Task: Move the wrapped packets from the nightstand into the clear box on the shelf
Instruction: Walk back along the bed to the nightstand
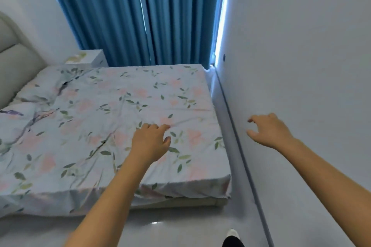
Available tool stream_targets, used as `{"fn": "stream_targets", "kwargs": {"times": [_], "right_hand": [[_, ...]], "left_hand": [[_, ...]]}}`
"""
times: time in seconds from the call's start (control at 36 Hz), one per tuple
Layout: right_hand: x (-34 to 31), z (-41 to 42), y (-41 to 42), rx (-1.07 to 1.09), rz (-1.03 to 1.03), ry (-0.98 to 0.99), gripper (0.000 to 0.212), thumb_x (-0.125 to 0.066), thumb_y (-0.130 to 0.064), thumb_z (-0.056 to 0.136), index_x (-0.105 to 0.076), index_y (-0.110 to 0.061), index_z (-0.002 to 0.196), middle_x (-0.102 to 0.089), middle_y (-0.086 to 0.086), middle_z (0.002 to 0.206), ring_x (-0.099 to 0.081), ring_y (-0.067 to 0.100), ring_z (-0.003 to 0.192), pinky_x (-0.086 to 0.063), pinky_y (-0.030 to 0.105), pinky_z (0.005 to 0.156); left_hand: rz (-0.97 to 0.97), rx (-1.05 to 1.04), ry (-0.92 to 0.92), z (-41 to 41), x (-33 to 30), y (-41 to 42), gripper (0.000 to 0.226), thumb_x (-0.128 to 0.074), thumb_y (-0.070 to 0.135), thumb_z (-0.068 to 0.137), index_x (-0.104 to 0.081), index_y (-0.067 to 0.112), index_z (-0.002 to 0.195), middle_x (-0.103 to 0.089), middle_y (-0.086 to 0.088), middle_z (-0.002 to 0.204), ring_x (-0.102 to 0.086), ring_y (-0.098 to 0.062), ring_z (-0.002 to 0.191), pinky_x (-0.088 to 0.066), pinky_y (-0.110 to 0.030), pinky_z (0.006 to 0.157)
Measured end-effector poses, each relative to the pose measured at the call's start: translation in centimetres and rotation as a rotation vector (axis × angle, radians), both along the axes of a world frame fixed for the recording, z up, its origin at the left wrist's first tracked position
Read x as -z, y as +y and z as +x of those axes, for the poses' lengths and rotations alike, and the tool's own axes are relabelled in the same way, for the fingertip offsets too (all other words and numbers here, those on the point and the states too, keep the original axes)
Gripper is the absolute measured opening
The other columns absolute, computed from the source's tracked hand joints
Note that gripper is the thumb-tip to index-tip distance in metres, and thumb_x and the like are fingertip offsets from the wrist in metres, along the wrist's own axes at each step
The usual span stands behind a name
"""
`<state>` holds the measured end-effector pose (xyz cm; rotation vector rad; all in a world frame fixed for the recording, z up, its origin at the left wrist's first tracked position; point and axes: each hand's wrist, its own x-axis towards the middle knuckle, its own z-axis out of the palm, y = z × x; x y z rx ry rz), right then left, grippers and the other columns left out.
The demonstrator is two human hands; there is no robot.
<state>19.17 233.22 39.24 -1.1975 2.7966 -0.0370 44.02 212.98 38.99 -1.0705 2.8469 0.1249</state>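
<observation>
A white nightstand (97,57) stands at the far left, beyond the bed and beside the headboard. Pale yellowish packets (77,57) lie on its top, too blurred to count. My left hand (151,142) hovers over the near right part of the bed, fingers loosely curled and holding nothing. My right hand (269,131) is raised in front of the right wall, fingers apart and empty. Both hands are far from the nightstand. No clear box or shelf is in view.
A bed (100,126) with a floral sheet fills the left and middle. Blue curtains (140,16) hang behind it. A white wall (301,46) runs along the right, leaving a narrow floor strip (224,136) beside the bed. My foot (232,239) shows at the bottom.
</observation>
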Motion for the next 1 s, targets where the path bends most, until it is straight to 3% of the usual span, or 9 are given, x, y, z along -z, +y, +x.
{"fn": "stream_targets", "kwargs": {"times": [0.19, 0.42, 0.64, 0.75, 1.0], "right_hand": [[1.7, -10.7, 4.4, 0.099, 0.037, -0.021, 0.047, -0.048, -0.046, 0.091, -0.046, -0.027, 0.134, -0.06, -0.003, 0.126, -0.043, 0.024, 0.123, -0.043, 0.036, 0.093], [1.1, -22.7, 5.3, 0.073, 0.047, -0.022, 0.043, -0.044, -0.043, 0.095, -0.045, -0.027, 0.134, -0.059, -0.005, 0.123, -0.044, 0.019, 0.122, -0.04, 0.032, 0.094], [0.1, -29.9, 2.3, 0.034, 0.003, -0.065, 0.04, -0.044, -0.04, 0.095, -0.046, -0.028, 0.133, -0.06, -0.006, 0.122, -0.047, 0.018, 0.119, -0.039, 0.032, 0.093], [0.4, -33.2, 0.3, 0.068, -0.04, -0.183, 0.037, -0.045, -0.037, 0.096, -0.048, -0.028, 0.131, -0.058, -0.007, 0.127, -0.054, 0.015, 0.113, -0.04, 0.033, 0.095], [2.4, -42.8, -6.6, 0.079, -0.026, -0.239, 0.039, -0.045, -0.038, 0.096, -0.045, -0.027, 0.134, -0.056, -0.007, 0.129, -0.053, 0.014, 0.115, -0.043, 0.03, 0.095]], "left_hand": [[0.03, 0.132, 0.019, -14.5, 2.2, 1.6, 0.048, -0.033, 0.045, 0.098, -0.03, 0.036, 0.145, -0.055, 0.0, 0.135, -0.037, -0.026, 0.132, -0.038, -0.039, 0.1], [0.122, 0.096, 0.116, -32.0, 1.5, 0.9, 0.044, -0.037, 0.041, 0.098, -0.039, 0.034, 0.142, -0.057, -0.003, 0.13, -0.043, -0.027, 0.125, -0.044, -0.039, 0.094], [0.109, 0.134, 0.119, -40.8, 1.5, -0.6, 0.042, -0.039, 0.041, 0.098, -0.041, 0.033, 0.139, -0.057, -0.001, 0.132, -0.052, -0.023, 0.12, -0.049, -0.038, 0.095], [0.132, 0.115, 0.085, -44.3, 2.1, -2.8, 0.041, -0.039, 0.043, 0.098, -0.045, 0.032, 0.137, -0.057, 0.0, 0.134, -0.056, -0.022, 0.117, -0.05, -0.036, 0.093], [0.17, 0.067, 0.038, -53.7, 5.2, -9.9, 0.04, -0.039, 0.042, 0.099, -0.048, 0.029, 0.135, -0.052, 0.001, 0.138, -0.054, -0.02, 0.119, -0.047, -0.035, 0.093]]}}
